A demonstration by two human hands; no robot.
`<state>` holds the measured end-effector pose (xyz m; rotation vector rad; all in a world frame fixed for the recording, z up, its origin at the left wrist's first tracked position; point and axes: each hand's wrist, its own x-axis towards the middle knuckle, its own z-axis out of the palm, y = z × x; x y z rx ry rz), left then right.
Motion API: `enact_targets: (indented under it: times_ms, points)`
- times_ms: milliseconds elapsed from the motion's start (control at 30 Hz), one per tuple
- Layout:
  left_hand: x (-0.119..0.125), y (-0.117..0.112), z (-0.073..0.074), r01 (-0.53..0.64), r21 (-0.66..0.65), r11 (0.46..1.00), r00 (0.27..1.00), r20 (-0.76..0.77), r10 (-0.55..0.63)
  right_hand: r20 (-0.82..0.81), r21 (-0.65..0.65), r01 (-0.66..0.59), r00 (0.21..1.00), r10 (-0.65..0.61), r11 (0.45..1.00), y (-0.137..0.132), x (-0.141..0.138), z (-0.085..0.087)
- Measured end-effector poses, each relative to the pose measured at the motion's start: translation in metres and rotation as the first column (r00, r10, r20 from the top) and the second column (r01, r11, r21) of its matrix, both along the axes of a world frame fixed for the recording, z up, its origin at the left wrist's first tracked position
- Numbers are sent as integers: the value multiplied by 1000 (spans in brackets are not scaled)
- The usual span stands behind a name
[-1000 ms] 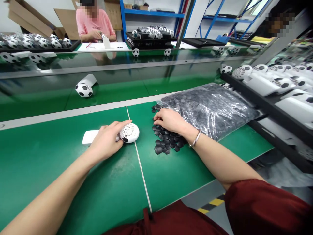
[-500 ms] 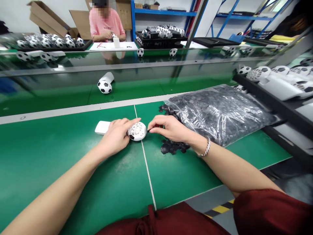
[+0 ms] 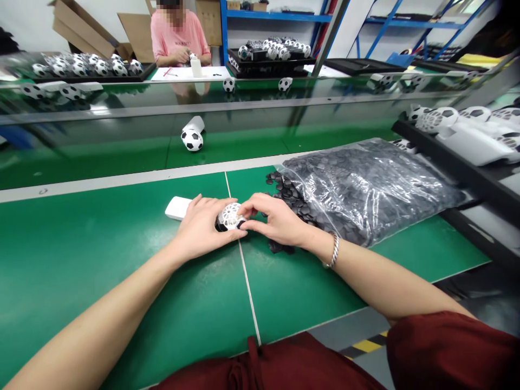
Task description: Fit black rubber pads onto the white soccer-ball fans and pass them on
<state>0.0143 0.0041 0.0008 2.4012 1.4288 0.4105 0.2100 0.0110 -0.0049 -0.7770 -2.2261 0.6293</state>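
A white hand-held fan (image 3: 179,207) with a football-patterned round head (image 3: 229,215) lies on the green table (image 3: 101,260). My left hand (image 3: 201,230) is wrapped round the fan's neck and head, holding it down. My right hand (image 3: 274,219) pinches at the right side of the head, fingertips pressed on it; whether a small black piece is between them is hidden. Loose black pentagon pieces (image 3: 288,195) lie just behind and under my right hand, spilled from a clear plastic bag (image 3: 365,184) full of them.
A finished football fan (image 3: 192,135) lies on the green conveyor belt (image 3: 101,154) beyond. Trays of fans (image 3: 471,135) stand on a rack at the right. Across the line a person in a pink shirt (image 3: 179,38) works; more fans (image 3: 81,67) fill trays there.
My right hand left the pile of black pieces and came left to the fan's head, now pressing on it. The fan on the conveyor has moved right.
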Motion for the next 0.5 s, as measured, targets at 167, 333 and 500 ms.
enact_targets:
  times_ms: [167,333,500]
  points:
    - [1,0,0,-4,-15,1000,1000,7,4,-74,-40,-24,997,21,999,0,0,-3]
    - [0,0,1,-11,-26,1000,1000,2,12,-84,-21,-63,995,61,998,-2,0,-2]
    - [3,-2,0,-36,-18,999,999,22,37,-76,-117,6,997,-15,993,-1,-1,-2]
